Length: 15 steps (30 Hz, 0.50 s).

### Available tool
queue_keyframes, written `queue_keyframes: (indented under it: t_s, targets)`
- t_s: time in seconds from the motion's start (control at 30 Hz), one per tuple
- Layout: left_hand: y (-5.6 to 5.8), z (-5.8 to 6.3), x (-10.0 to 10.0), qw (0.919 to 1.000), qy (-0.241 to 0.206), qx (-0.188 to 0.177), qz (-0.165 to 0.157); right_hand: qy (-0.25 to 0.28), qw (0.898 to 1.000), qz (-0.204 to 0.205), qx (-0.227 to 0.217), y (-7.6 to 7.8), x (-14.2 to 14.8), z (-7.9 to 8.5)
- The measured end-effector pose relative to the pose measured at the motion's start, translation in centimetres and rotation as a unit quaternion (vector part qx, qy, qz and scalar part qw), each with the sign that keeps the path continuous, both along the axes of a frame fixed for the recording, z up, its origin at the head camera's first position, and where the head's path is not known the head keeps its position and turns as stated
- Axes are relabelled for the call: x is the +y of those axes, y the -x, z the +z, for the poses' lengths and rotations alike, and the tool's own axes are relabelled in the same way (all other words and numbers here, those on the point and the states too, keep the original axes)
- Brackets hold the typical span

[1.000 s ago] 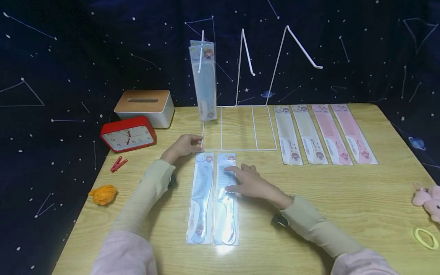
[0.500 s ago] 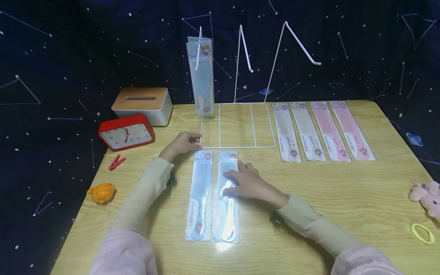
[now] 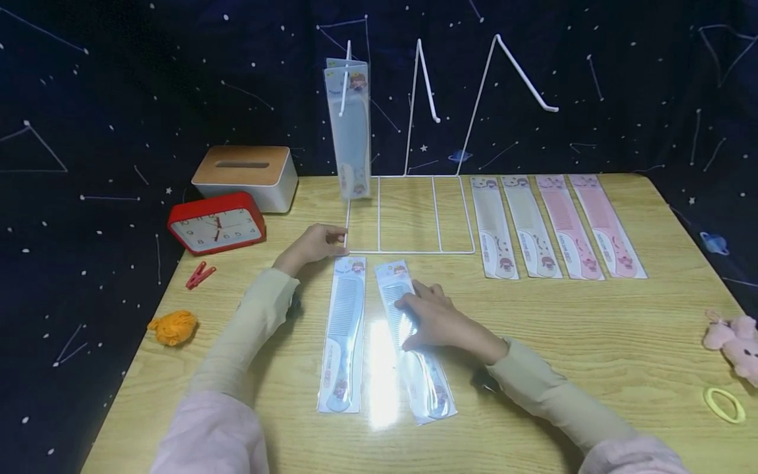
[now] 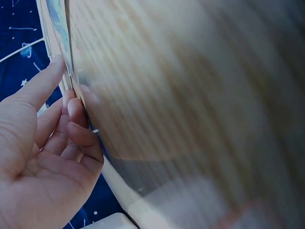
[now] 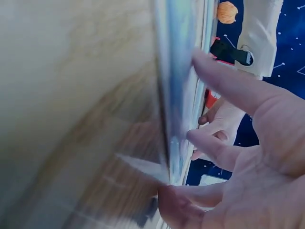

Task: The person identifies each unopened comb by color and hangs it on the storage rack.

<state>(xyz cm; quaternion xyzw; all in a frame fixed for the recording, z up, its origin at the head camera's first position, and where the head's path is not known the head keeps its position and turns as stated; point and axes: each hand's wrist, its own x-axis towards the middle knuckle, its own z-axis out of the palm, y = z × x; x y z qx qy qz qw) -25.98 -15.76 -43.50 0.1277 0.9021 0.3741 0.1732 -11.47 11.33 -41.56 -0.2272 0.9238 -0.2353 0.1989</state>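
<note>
On the wooden table, my right hand (image 3: 441, 320) grips a blue packaged comb (image 3: 429, 388) at its right edge, with thumb and a finger on its face. That package lies slanted, its lower end swung to the right. In the right wrist view, fingertips (image 5: 193, 136) press against the glossy sleeve. To its left lies a second blue packaged comb (image 3: 335, 359), straight. My left hand (image 3: 314, 243) holds the front left corner of the white wire rack (image 3: 414, 252). Blue packaged combs (image 3: 352, 141) hang from the rack's left hook; the middle and right hooks are bare.
Right of the rack lie two pale packaged combs (image 3: 494, 227) and two pink packaged combs (image 3: 606, 227). At left are a tissue box (image 3: 278, 191), a red clock (image 3: 219, 224), red clips (image 3: 200, 275) and an orange bundle (image 3: 174, 327). A pink plush (image 3: 740, 345) and yellow ring (image 3: 724, 405) sit far right.
The right blue packaged comb has turned from straight to slanted, its lower end moving right, as my right hand took hold of its edge. My left hand stays at the rack corner.
</note>
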Motion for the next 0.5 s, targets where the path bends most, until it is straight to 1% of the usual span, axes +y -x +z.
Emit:
queue_keyframes:
  t_s: [0.17,0.3,0.43,0.5]
  targets:
    - [0.1,0.1,-0.1,1.0,0.002,-0.004,0.0,0.016,0.999,-0.023,-0.029,-0.3,0.7,0.3]
    - [0.1,0.1,-0.1,1.0,0.001,-0.008,0.002,0.029,0.998,-0.038,-0.038,-0.3,1.2,0.2]
    - [0.1,0.0,-0.1,0.9995,-0.011,-0.029,0.007,0.046,0.996,-0.053,-0.053,-0.2,1.5,0.0]
    - [0.1,-0.2,-0.1,0.999,-0.016,-0.039,0.01,0.055,0.995,-0.052,-0.062,-0.1,1.6,-0.1]
